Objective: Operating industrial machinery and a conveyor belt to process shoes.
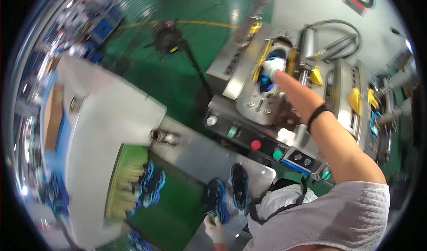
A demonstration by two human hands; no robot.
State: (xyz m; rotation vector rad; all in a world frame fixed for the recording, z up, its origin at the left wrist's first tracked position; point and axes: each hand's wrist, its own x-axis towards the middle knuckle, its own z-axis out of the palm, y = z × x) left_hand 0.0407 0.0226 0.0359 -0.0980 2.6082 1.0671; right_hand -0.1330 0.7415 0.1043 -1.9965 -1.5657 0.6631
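Observation:
My right hand (274,66), in a white glove, reaches into the metal press (251,100) and grips a blue and black shoe (267,83) lying in its long opening. The glove hides part of that shoe. Lower down, my left hand (214,228), also gloved, has its fingers closed on the near end of a black and blue sneaker (216,197). A matching sneaker (239,186) lies just right of it on the grey metal shelf (191,160), toe pointing away from me.
Green and red buttons (256,144) line the press front. A second press station (347,104) with yellow parts stands at right. On the left, a pale machine housing (104,106) has a bristled opening with more shoes (154,188). A floor fan (169,37) stands beyond.

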